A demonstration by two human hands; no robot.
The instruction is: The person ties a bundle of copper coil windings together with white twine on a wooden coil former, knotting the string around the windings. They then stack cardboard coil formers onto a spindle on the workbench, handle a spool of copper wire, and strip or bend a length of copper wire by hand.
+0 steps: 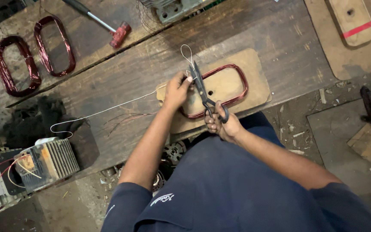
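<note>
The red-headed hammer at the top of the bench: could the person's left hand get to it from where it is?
Probably yes: the left hand pinches white string, but bare wooden bench lies between it and the red-headed hammer.

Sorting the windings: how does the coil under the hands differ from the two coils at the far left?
The coil on the board lies on a cardboard form, with both hands at it; the two left coils lie untouched on bare wood. It looks thinner and more rectangular; they look thicker and oval. All are reddish copper wire loops.
</note>
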